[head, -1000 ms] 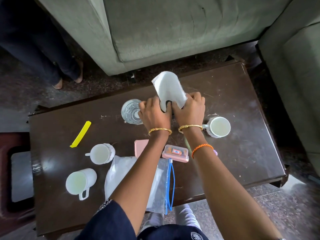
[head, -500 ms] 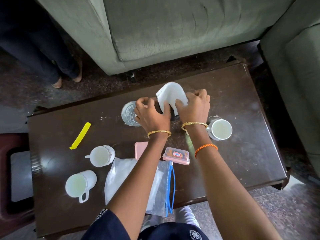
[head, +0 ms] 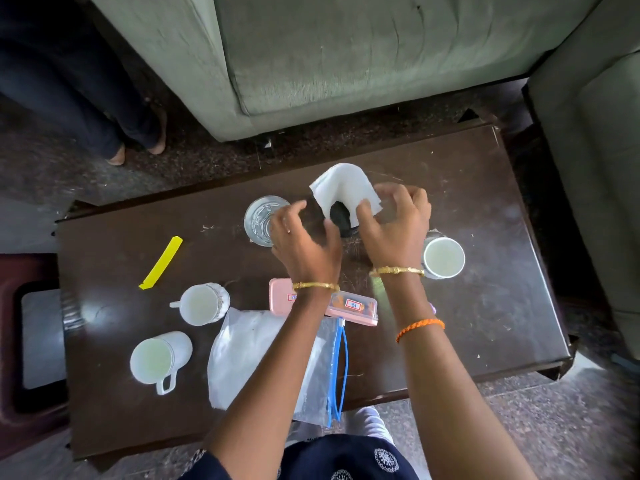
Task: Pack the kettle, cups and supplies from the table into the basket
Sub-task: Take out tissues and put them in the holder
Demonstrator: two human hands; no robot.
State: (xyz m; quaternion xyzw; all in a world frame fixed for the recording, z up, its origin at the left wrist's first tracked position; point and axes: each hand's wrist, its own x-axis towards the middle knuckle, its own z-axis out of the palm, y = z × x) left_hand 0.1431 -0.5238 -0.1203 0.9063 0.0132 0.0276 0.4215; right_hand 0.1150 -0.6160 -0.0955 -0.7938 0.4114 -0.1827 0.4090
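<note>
On the dark table, a white paper drapes over a small black object. My right hand has its thumb on the paper's near edge and its fingers behind the paper's corner, pinching it. My left hand hovers just off the paper with fingers spread, partly over a clear glass. White cups stand at the right, left of centre and front left. No kettle is plainly visible.
A zip bag with a blue seal lies at the front, beside a pink lidded box and a pink flat item. A yellow clip lies left. Sofas bound the back and right. A person's feet stand upper left.
The paper-wrapped object came down onto the table. My left hand let go of it and spread its fingers toward the glass. My right hand's fingers loosened.
</note>
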